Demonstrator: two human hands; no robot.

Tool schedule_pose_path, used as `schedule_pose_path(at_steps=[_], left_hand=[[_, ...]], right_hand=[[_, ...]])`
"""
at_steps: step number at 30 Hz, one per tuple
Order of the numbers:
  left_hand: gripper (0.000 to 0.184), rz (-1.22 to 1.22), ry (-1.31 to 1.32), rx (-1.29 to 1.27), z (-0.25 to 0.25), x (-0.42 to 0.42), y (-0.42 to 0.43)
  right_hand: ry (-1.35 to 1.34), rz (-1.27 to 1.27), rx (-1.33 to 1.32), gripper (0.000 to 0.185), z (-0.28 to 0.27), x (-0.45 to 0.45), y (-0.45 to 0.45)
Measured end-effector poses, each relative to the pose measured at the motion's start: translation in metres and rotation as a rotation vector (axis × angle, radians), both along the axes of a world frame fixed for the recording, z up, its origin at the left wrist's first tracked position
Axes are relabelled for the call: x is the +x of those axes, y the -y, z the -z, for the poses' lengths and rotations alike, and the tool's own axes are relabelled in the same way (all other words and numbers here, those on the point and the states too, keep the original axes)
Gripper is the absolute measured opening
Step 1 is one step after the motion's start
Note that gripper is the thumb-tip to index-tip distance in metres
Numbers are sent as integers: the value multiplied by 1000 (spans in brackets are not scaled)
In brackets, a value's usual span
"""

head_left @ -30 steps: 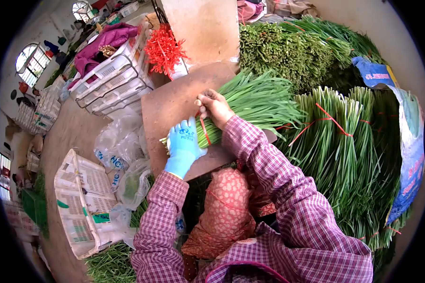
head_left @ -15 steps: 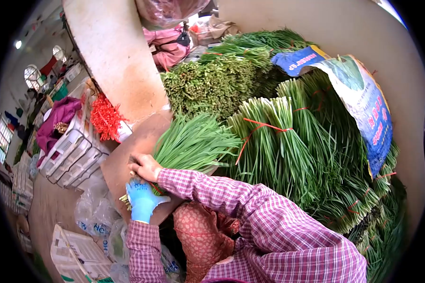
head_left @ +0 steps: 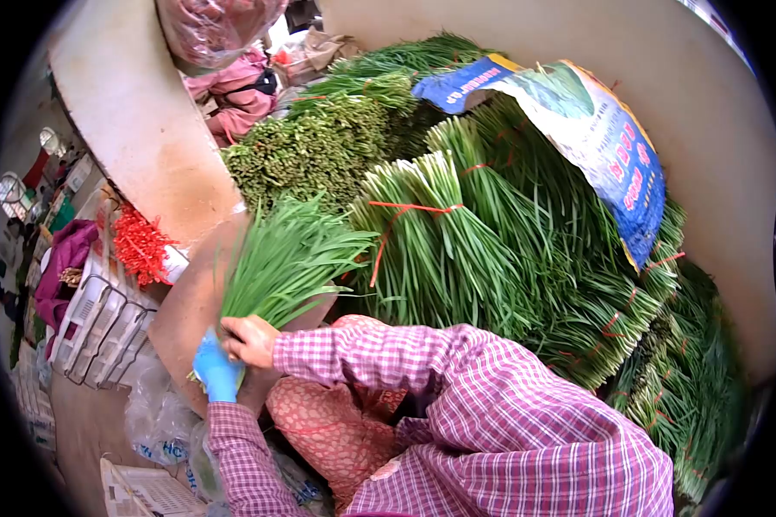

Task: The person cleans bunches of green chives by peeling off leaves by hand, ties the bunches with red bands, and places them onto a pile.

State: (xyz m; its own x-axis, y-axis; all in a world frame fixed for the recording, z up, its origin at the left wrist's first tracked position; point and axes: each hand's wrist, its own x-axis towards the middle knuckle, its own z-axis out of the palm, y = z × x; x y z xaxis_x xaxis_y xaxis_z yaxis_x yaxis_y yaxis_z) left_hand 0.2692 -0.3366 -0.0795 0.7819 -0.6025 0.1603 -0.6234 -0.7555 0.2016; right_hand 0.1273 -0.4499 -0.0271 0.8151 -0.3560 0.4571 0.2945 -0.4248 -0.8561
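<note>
A bunch of long green leafy stalks (head_left: 289, 254) stands tilted over the brown board (head_left: 177, 323), leaves pointing up and right. My left hand (head_left: 217, 366), in a blue glove, is wrapped round its lower stems. Bare and close above the glove, my right hand (head_left: 250, 341) is closed at the bunch, its fingertips partly hidden. To the right, tied bundles (head_left: 440, 233) with red bands lean together, pale stem ends up.
A blue and white printed sack (head_left: 608, 146) lies over the bundles. Cut stem ends (head_left: 310, 151) are stacked behind. Red ties (head_left: 140, 246) hang beside white crates (head_left: 103, 319) at left. A pale pillar (head_left: 138, 121) rises behind the board. Clear plastic bags (head_left: 155, 418) lie low left.
The view has swung to the right. The bunch has gone from lying on the board to a more upright tilt, with both hands still at its lower part.
</note>
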Motion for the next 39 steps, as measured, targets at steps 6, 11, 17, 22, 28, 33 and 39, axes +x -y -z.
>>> schedule_pose_path(at_steps=[6, 11, 17, 22, 28, 33, 39], left_hand=[[109, 114, 76, 0, -37, -31, 5], [113, 86, 90, 103, -43, -40, 6], [100, 171, 156, 142, -40, -28, 5], [36, 485, 279, -37, -13, -19, 7], [33, 365, -1282, -1027, 45, 39, -9], [56, 422, -312, -352, 68, 63, -29], [86, 87, 79, 210, -41, -37, 17]], right_hand=[[-247, -20, 590, 20, 40, -52, -16], [-482, -46, 93, 37, 57, -20, -2], [-332, 184, -386, 26, 37, -39, -7], [317, -133, 56, 22, 36, -4, 7], [-92, -394, 1018, 30, 26, 26, 1], [-107, -286, 521, 31, 31, 25, -4], [93, -347, 331, 34, 56, -14, 2]])
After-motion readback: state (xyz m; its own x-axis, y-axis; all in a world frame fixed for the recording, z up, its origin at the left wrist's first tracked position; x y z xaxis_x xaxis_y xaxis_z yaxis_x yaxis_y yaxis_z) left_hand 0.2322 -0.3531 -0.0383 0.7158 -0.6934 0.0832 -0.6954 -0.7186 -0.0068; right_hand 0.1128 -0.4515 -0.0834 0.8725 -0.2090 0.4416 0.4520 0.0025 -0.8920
